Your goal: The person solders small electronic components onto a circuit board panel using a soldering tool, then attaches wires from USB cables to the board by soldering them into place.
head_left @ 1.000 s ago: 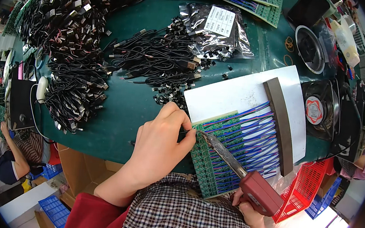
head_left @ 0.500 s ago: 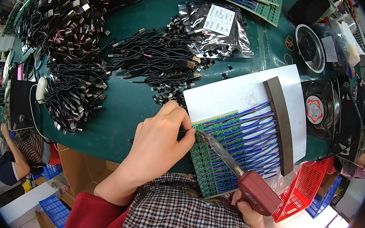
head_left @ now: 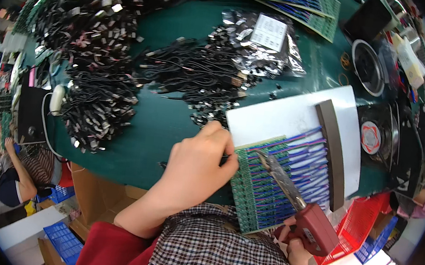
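My left hand (head_left: 198, 164) is closed in a pinch at the upper left corner of a green circuit board panel (head_left: 245, 198). Something dark shows between its fingers, mostly hidden. In my right hand (head_left: 300, 258) is a soldering iron (head_left: 316, 229) with a dark red handle, held low at the right. Its tip hangs over the panel's upper part, a little apart from my left fingertips. Rows of blue and red wires (head_left: 302, 168) run right from the panel, under a curved dark grey bar (head_left: 331, 155). Panel and bar lie on a white sheet (head_left: 282, 114).
Black USB cables form a large heap (head_left: 92, 42) at left and a smaller bundle (head_left: 193, 71) mid-table. Behind are a clear bag of black parts (head_left: 282, 57) and more wired panels (head_left: 312, 21). A round metal tin (head_left: 368, 68) and a solder spool (head_left: 371, 138) stand at right.
The soldering iron's tip has moved right, away from my left fingertips and over the wires. My left hand stays pinched at the panel's corner. The whole view has shifted slightly.
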A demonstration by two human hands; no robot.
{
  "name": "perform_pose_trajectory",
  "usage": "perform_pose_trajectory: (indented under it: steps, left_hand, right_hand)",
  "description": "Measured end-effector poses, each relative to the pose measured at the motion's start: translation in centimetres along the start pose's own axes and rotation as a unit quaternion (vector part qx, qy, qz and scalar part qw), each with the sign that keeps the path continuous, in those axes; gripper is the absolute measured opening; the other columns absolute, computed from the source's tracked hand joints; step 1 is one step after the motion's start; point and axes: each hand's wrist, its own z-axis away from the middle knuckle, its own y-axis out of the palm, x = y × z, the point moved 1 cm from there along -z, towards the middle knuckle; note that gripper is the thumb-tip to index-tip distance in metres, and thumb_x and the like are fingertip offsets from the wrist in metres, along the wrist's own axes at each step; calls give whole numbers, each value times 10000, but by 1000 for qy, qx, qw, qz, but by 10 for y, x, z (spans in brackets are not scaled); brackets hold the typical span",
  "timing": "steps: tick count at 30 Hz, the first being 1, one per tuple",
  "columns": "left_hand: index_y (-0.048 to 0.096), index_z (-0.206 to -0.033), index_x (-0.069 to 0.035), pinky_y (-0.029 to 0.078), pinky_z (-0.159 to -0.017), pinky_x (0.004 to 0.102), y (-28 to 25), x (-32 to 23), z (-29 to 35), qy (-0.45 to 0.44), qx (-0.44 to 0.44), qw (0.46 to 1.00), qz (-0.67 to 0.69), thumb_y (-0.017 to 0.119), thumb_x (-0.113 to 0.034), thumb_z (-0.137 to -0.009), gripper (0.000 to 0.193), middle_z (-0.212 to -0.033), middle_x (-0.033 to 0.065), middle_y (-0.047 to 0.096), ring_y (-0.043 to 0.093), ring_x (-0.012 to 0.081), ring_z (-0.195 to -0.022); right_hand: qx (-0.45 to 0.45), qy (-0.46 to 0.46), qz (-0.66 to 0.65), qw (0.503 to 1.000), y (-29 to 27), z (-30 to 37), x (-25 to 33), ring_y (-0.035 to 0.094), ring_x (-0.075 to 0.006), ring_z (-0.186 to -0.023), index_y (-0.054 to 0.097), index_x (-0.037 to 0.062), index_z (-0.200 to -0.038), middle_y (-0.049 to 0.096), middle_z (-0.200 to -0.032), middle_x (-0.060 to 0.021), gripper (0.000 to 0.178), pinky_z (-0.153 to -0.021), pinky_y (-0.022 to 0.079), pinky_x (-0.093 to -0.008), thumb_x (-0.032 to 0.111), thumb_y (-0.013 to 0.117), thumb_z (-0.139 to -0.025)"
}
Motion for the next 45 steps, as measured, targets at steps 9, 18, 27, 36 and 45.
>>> perform_pose_trajectory:
  steps: [9, 18, 27, 36, 45]
  left_hand:
    - [597, -837, -13, 401, -551, 272, -14, 46, -10, -24, -239, 967, 87, 658, -47, -745, 116, -690, 43, 535, 508, 148, -603]
    - [598, -870, -45, 433, -548, 333, -45, 82, -27, -82, -159, 980, -88, 611, -79, -816, 65, -699, 104, 600, 560, 243, -543]
    - [459, -1111, 43, 500, -768, 273, -43, 42, -8, 206, -452, 819, 288, 508, 58, -878, 238, -924, 173, 645, 634, 203, -838]
    - [654, -791, -28, 492, -621, 300, -8, 21, 7, 265, -166, 948, 52, 695, -19, -702, 98, -796, 72, 634, 617, 222, -676]
    - [637, -808, -25, 468, -616, 317, 5, 19, 10, 180, -55, 981, 51, 685, -12, -708, 111, -763, 57, 571, 576, 211, -705]
  right_hand:
    - [-33, -97, 8, 995, -8, 8, -11, 540, -167, -653, 432, -25, -1179, 556, -1044, -150, 474, -552, 452, -262, 30, 542, -721]
    - [-21, -111, 3, 994, -2, 9, -10, 557, -165, -663, 414, -17, -1217, 556, -1062, -161, 533, -616, 496, -298, 191, 664, -795]
    - [6, -121, -10, 993, -1, 11, -8, 552, -167, -685, 412, -25, -1213, 538, -1087, -161, 467, -644, 501, -312, 12, 524, -761]
    - [8, -127, -4, 992, -11, 14, -13, 546, -181, -696, 415, -19, -1228, 531, -1112, -155, 485, -647, 473, -308, 26, 521, -758]
    - [18, -101, -6, 995, -13, 14, -13, 546, -180, -715, 415, 2, -1245, 530, -1126, -140, 498, -676, 462, -314, 132, 592, -798]
